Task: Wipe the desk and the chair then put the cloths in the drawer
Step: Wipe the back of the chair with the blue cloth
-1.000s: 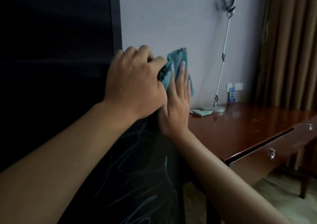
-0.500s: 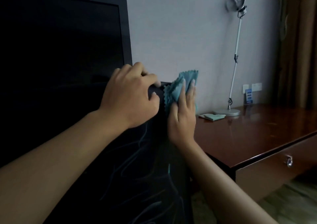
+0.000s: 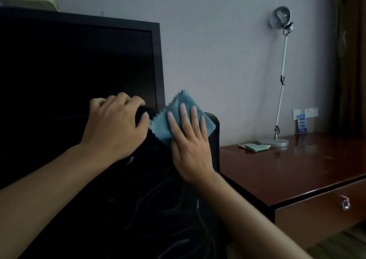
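Up top, right hand flat, pressing teal cloth, corner pointing up, left hand gripping chair back.

I am in what looks like a hotel room or bedroom — a glossy dark wood desk with a drawer stands against a plain pale wall. A silver desk lamp, a large dark screen and heavy brown curtains surround me.
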Motion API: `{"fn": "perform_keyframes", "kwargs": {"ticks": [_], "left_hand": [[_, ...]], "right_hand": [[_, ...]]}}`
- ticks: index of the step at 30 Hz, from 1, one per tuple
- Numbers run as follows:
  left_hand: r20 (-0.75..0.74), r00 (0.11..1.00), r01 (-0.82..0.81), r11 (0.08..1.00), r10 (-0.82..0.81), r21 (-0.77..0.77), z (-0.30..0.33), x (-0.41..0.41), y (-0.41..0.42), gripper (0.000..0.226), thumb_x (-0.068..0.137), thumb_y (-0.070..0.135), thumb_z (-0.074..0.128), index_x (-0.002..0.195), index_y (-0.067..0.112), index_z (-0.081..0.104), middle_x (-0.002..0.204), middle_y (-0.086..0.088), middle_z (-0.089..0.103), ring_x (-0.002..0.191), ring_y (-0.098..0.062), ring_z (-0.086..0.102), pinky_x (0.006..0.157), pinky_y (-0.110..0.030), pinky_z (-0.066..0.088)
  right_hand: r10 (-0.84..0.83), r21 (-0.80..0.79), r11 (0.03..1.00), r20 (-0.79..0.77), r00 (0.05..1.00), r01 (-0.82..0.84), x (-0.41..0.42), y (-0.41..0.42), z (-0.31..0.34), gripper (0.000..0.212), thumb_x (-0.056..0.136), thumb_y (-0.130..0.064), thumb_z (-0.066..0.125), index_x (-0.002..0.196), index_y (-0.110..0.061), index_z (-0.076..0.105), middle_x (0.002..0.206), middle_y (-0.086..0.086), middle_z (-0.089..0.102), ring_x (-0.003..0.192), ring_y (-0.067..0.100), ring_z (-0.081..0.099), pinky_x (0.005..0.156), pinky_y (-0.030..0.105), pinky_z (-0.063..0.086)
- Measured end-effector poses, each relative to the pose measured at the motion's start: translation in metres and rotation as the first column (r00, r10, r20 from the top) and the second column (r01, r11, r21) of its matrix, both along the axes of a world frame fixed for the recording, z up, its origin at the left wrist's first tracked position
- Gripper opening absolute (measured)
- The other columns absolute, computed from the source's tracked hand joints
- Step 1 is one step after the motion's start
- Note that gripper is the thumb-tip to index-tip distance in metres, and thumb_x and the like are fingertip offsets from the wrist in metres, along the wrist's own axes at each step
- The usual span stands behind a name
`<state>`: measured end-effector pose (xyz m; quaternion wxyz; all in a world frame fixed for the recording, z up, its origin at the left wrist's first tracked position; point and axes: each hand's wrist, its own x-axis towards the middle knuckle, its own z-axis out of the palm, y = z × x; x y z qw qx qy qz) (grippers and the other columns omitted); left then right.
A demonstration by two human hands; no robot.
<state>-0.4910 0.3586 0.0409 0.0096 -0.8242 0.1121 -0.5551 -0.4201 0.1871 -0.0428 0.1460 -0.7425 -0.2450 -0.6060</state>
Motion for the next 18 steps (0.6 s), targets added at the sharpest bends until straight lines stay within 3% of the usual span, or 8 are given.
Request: {"fn": "perform_keyframes", "kwargs": {"ticks": [3,7,9,12,15,18], "left_hand": [[-0.079,0.994,0.062,0.989,-0.073,-0.133,0.0,-0.003,0.008,0.025,0.093,0.037,0.051,0.11,0.024,0.064,0.106,-0.003,0.064,0.098,-0.029,0.06,0.089,-0.042,0.041],[-0.067,0.994,0.075,0.994,-0.081,-0.085,-0.013,-0.008,0.009,0.033,0.092,0.036,0.052,0.12,0.021,0.06,0.112,-0.005,0.063,0.101,-0.028,0.058,0.094,-0.04,0.039],[-0.082,0.992,0.088,0.99,-0.097,-0.11,-0.009,-0.009,0.009,0.031,0.092,0.036,0.053,0.119,0.023,0.061,0.112,-0.003,0.063,0.101,-0.027,0.056,0.089,-0.037,0.039],[-0.102,0.99,0.084,0.991,-0.095,-0.108,-0.004,-0.008,0.011,0.027,0.091,0.037,0.053,0.115,0.026,0.061,0.111,0.0,0.063,0.098,-0.026,0.056,0.085,-0.034,0.036],[-0.082,0.991,0.099,0.991,-0.107,-0.089,-0.005,-0.007,0.013,0.027,0.092,0.035,0.051,0.115,0.025,0.061,0.11,-0.002,0.064,0.099,-0.026,0.059,0.089,-0.037,0.039],[-0.083,0.989,0.116,0.993,-0.119,-0.035,-0.009,-0.006,0.019,0.032,0.094,0.031,0.049,0.123,0.021,0.06,0.114,-0.004,0.064,0.104,-0.027,0.06,0.093,-0.04,0.04]], "right_hand": [[-0.026,0.02,0.999,0.052,0.998,0.025,0.004,0.012,0.016,0.062,0.096,-0.024,0.036,0.155,-0.021,0.018,0.163,0.003,0.013,0.151,0.028,0.003,0.121,0.053,0.009],[-0.006,-0.167,0.986,-0.008,1.0,0.005,0.004,0.023,-0.123,0.057,0.097,-0.026,0.044,0.152,-0.019,0.031,0.157,-0.004,0.03,0.143,0.03,0.033,0.122,0.051,0.009],[-0.025,-0.312,0.95,-0.042,0.999,0.011,0.0,0.014,-0.157,0.056,0.096,-0.03,0.046,0.151,-0.022,0.035,0.152,-0.004,0.04,0.141,0.026,0.037,0.122,0.047,0.006],[-0.036,-0.435,0.9,0.012,0.999,0.038,0.004,0.005,-0.093,0.055,0.099,-0.034,0.04,0.153,-0.026,0.029,0.153,-0.003,0.039,0.143,0.023,0.032,0.122,0.046,0.008],[-0.025,-0.371,0.926,0.124,0.992,0.07,0.0,0.004,-0.005,0.054,0.102,-0.034,0.03,0.154,-0.024,0.022,0.16,0.002,0.026,0.15,0.025,0.016,0.121,0.05,0.009],[-0.044,-0.228,0.971,0.133,0.99,0.074,0.0,0.016,0.015,0.054,0.102,-0.03,0.031,0.155,-0.021,0.022,0.162,0.005,0.019,0.151,0.026,0.008,0.121,0.053,0.008]]}}
